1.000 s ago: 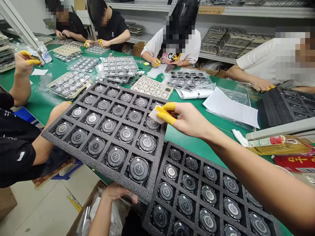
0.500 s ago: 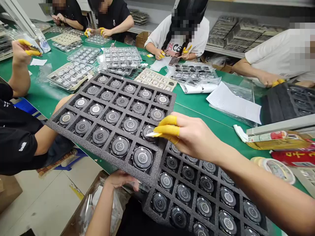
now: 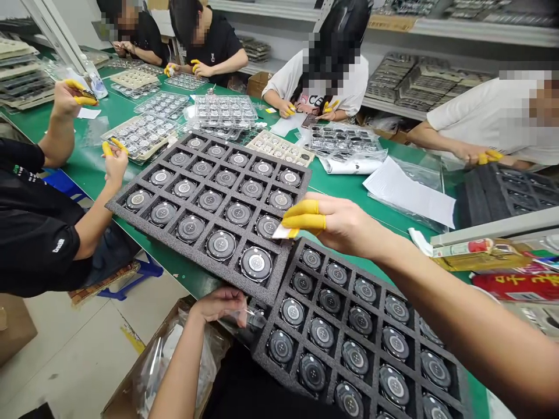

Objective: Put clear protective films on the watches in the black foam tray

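Note:
Yellow finger covers sit on the fingers of my right hand (image 3: pixel 345 226), which pinches a small folded white cloth (image 3: pixel 285 232). The cloth is at a round black watch back (image 3: pixel 266 226) in the right column of a dark grey foam tray (image 3: pixel 257 291). Each visible compartment of that tray holds one such round piece with a ringed centre. Below the tray's front edge, my left hand (image 3: pixel 222 304) is bare, its fingers closed on clear plastic (image 3: pixel 254 316). A second foam tray (image 3: pixel 273 375) of similar pieces lies lower right, partly under my right forearm.
Across the green table (image 3: pixel 340 186) stand stacked clear trays (image 3: pixel 225 110) and a cream tray (image 3: pixel 279 150). White sheets (image 3: pixel 408 189) lie at right. Co-workers sit around; one person's hands (image 3: pixel 114 163) are just left of the foam tray. A carton with plastic (image 3: pixel 174 361) stands below.
The view has shifted slightly. My right hand stays at the same column, with the white cloth now showing broader. The left neighbour's near hand has come into sight from behind the tray.

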The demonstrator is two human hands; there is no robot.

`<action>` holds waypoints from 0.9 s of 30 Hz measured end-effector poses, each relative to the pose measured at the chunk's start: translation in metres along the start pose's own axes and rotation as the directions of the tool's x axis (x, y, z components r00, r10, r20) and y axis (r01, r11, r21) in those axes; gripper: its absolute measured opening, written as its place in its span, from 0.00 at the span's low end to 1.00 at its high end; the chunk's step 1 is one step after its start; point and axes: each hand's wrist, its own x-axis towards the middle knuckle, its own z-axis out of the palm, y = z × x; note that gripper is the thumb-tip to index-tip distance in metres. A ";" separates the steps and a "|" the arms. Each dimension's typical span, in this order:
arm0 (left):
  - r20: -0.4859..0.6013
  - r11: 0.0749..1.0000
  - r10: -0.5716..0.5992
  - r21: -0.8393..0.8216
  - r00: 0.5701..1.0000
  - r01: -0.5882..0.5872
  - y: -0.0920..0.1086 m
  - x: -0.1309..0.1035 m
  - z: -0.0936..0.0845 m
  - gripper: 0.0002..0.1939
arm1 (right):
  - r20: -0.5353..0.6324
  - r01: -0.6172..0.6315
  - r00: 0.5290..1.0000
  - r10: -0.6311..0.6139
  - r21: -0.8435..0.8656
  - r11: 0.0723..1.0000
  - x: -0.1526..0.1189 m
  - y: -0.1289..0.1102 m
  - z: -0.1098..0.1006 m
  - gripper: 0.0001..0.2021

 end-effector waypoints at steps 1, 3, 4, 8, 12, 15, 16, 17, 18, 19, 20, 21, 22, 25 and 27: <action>0.002 1.000 0.002 -0.002 1.000 -0.002 0.000 0.000 -0.001 0.27 | -0.015 0.006 1.000 -0.006 -0.018 1.000 0.002 0.000 0.003 0.19; 0.005 1.000 0.007 -0.004 1.000 -0.007 0.000 0.001 -0.002 0.26 | -0.008 0.035 0.999 -0.035 -0.029 0.999 0.005 0.001 0.009 0.20; 0.005 1.000 0.010 -0.005 1.000 -0.010 -0.001 0.001 -0.002 0.27 | 0.005 0.046 0.999 -0.046 -0.028 0.999 0.005 0.002 0.012 0.20; -0.010 0.999 0.044 -0.006 0.999 -0.044 -0.003 0.001 -0.003 0.27 | 0.032 -0.001 0.999 0.003 -0.035 0.999 -0.004 0.004 0.011 0.16; -0.029 0.995 0.097 0.011 0.995 -0.097 -0.003 0.000 0.000 0.27 | -0.099 -0.144 0.985 0.142 -0.012 0.989 -0.019 -0.017 0.002 0.10; -0.062 0.988 0.153 0.035 0.986 -0.151 -0.003 -0.007 0.006 0.28 | -0.196 -0.247 0.945 0.264 0.103 0.963 -0.024 -0.056 0.001 0.05; -0.074 0.985 0.171 0.044 0.982 -0.168 -0.003 -0.012 0.008 0.28 | -0.199 -0.302 0.923 0.329 0.152 0.941 -0.026 -0.070 0.002 0.04; -0.084 0.982 0.186 0.053 0.979 -0.182 -0.004 -0.018 0.012 0.27 | -0.191 -0.355 0.900 0.392 0.202 0.913 -0.028 -0.084 0.004 0.05; -0.092 0.979 0.199 0.062 0.976 -0.193 -0.004 -0.026 0.016 0.27 | -0.183 -0.400 0.875 0.448 0.246 0.883 -0.032 -0.096 0.006 0.07; -0.095 0.977 0.208 0.072 0.974 -0.201 -0.005 -0.035 0.021 0.27 | -0.181 -0.444 0.846 0.502 0.284 0.850 -0.038 -0.105 0.007 0.10; -0.094 0.975 0.213 0.083 0.972 -0.206 -0.005 -0.044 0.027 0.27 | -0.180 -0.485 0.813 0.553 0.317 0.815 -0.048 -0.111 0.008 0.12; -0.089 0.973 0.218 0.093 0.972 -0.210 -0.005 -0.055 0.033 0.27 | -0.186 -0.531 0.770 0.610 0.344 0.775 -0.062 -0.115 0.008 0.14; -0.080 0.972 0.222 0.103 0.972 -0.213 -0.005 -0.064 0.040 0.27 | -0.201 -0.588 0.708 0.677 0.363 0.722 -0.082 -0.116 0.007 0.14; -0.046 0.969 0.219 0.127 0.975 -0.212 -0.004 -0.083 0.063 0.27 | -0.297 -0.768 0.421 0.857 0.385 0.511 -0.174 -0.120 0.006 0.14; -0.092 0.959 0.233 0.185 0.968 -0.213 -0.003 -0.083 0.079 0.23 | -0.424 -0.838 0.244 0.872 0.360 0.410 -0.251 -0.137 0.010 0.19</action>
